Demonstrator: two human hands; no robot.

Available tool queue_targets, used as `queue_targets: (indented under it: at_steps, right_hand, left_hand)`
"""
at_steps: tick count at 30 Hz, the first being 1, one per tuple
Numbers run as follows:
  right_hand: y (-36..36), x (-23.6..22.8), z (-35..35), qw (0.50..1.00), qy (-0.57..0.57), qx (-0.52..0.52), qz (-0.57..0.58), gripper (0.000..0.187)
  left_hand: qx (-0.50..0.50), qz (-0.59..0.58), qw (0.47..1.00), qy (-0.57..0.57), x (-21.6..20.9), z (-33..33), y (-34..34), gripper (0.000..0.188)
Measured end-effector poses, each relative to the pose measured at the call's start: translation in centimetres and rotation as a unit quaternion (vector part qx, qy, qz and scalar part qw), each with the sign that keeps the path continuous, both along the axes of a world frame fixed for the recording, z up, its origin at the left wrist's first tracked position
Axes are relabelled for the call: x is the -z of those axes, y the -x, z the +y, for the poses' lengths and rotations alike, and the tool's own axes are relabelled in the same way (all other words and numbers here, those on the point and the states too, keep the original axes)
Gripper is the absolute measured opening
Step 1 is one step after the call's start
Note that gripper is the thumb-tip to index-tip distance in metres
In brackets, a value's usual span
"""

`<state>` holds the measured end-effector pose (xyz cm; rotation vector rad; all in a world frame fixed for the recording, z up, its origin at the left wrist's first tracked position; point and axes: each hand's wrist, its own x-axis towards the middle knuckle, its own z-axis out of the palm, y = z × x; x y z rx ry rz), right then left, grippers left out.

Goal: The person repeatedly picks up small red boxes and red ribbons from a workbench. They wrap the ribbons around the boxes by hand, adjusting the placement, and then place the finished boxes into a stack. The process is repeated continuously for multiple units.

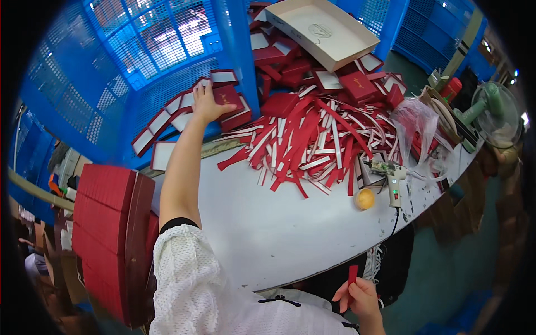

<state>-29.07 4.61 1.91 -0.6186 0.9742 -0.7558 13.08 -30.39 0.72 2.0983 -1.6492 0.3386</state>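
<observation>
My left hand (pixel 205 105) is stretched forward over red boxes at the blue crate. Its fingers are extended along a row of pale-sided boxes (pixel 173 104), and its thumb is spread over a red lidded box (pixel 226 97). Whether it bears any box's weight cannot be seen. Low at the right, beyond the table's near edge, my right hand (pixel 360 296) pinches a short red strip (pixel 353 273) that points upward. A large heap of red and white strips (pixel 312 142) lies on the white table (pixel 251 229).
A hot-air gun (pixel 393 178) with a hanging cord lies at the right near a round yellow object (pixel 364 199). Red boxes (pixel 357 86) and a cream tray (pixel 324 33) stand behind the strips. A red stack (pixel 103 223) is at left, a green fan (pixel 494 106) at right.
</observation>
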Motion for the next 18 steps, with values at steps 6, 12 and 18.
queue_targets:
  at_steps: [6, 12, 18]
  right_hand:
    - [-0.6, 0.7, -0.5, 0.999, -0.016, 0.007, -0.027, 0.021]
    - [-2.8, 0.8, -3.2, 0.992, 0.0, -0.12, -0.025, 0.023]
    - [-5.3, -0.6, -3.5, 0.979, 0.187, 0.075, 0.027, 0.026]
  left_hand:
    - [0.089, 0.07, 0.992, -0.053, 1.0, 3.9, 2.3, 0.096]
    - [0.225, 0.18, 0.949, 0.13, 3.7, 11.9, 4.6, 0.082]
    - [0.341, 0.576, 0.743, 0.007, 1.9, 25.6, 17.5, 0.093]
